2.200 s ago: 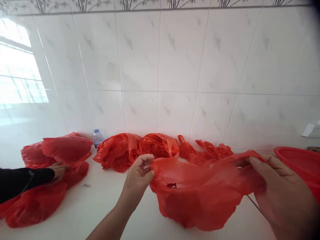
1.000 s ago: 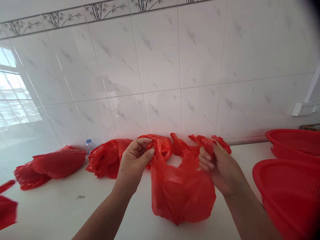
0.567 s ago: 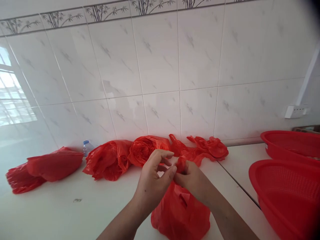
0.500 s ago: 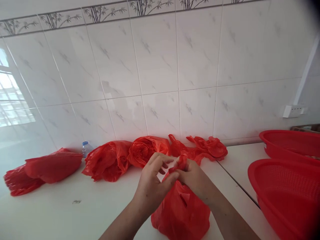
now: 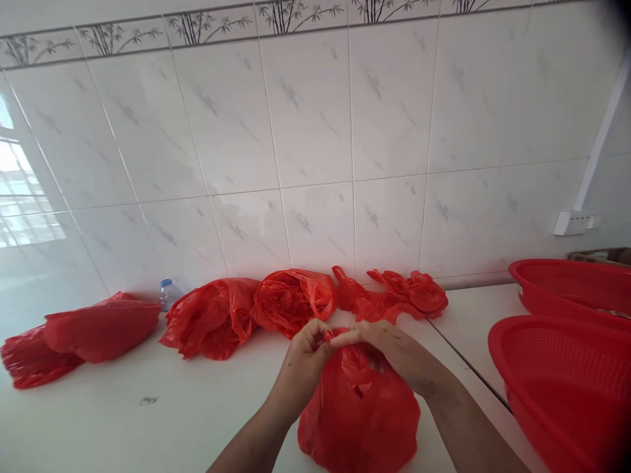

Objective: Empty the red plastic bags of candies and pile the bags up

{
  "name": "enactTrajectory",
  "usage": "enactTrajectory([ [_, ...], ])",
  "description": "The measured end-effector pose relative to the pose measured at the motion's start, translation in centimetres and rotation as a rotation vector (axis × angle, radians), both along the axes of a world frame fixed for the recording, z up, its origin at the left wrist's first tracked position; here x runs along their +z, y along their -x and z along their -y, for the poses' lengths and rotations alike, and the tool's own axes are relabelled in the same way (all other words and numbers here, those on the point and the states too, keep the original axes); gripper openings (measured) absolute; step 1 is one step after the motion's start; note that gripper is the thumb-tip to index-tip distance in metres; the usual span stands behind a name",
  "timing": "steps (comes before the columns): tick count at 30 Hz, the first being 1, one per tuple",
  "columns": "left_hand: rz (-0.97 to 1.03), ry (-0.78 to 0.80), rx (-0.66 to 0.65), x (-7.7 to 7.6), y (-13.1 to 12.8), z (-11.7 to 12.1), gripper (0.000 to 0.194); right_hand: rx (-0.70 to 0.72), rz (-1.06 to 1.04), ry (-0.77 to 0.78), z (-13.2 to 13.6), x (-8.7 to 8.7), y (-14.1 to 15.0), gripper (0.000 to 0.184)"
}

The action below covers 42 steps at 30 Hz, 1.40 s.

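While both hands meet over the middle of the white countertop (image 5: 123,427), a row of things lies along the far edge against the white tiled wall (image 5: 305,131). Farthest left, two flat, filled red plastic bags (image 5: 79,332) lie overlapping. Just right of them stands a small clear plastic bottle with a blue cap (image 5: 167,293), partly hidden behind a crumpled, bulging red plastic bag (image 5: 210,318). Touching that one on its right sits a rounder red plastic bag with a loose handle loop (image 5: 293,302), and further right a heap of empty, twisted red plastic bags (image 5: 394,295) rests at the foot of the wall.

Nearer than this row, at the middle of the counter, stands the full red plastic bag being tied (image 5: 359,414), upright and plump. The left hand (image 5: 306,348) is curled nearly closed, pinching the gathered handles at the top of the bag. The right hand (image 5: 394,351) lies over the same spot, fingers bent and pressed against the left hand's fingertips, gripping the bunched plastic there.

On the right, well apart from the bag, a large red plastic mesh basket (image 5: 566,374) sits near, with a second red plastic basin (image 5: 572,289) just behind it. A white wall socket (image 5: 572,222) is mounted above them.
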<state>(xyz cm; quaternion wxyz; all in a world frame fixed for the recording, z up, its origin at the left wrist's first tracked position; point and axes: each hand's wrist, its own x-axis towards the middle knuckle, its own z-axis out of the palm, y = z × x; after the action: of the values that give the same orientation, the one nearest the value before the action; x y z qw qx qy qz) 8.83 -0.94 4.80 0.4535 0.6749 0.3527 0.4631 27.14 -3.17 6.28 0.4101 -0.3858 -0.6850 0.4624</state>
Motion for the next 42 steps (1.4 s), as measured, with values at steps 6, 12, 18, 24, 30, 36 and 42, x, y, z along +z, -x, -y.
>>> enactTrajectory([
  [6, 0.027, -0.006, 0.040, -0.2, -0.3, -0.1, 0.014, -0.162, 0.083, -0.042, -0.7, -0.6, 1.0, 0.041],
  [12, -0.229, -0.264, 0.169, -1.1, -0.1, 0.0, 0.012, -0.172, 0.106, -0.048, -0.8, -0.7, 1.8, 0.030],
  [18, -0.416, -0.776, 0.155, -2.3, 0.9, 0.5, 0.020, -0.207, -0.059, 0.000, -2.3, -1.8, 1.0, 0.032],
  [24, -0.437, -0.690, -0.225, -4.6, 1.3, 2.9, 0.022, -0.664, 0.181, 0.017, -7.1, -7.3, -0.6, 0.033],
  [30, -0.447, -0.351, -0.639, -4.2, 1.6, 4.3, 0.029, -0.614, 0.302, 0.061, -8.4, -11.5, -2.1, 0.018],
  [36, -0.453, -0.344, -0.252, -3.6, 0.8, 4.0, 0.028, -0.776, 0.389, -0.037, -8.5, -12.5, -3.2, 0.033],
  [42, -0.859, -0.354, -0.122, -6.7, 0.2, 2.5, 0.091, -0.702, 0.560, -0.034, -8.3, -13.4, -3.2, 0.040],
])
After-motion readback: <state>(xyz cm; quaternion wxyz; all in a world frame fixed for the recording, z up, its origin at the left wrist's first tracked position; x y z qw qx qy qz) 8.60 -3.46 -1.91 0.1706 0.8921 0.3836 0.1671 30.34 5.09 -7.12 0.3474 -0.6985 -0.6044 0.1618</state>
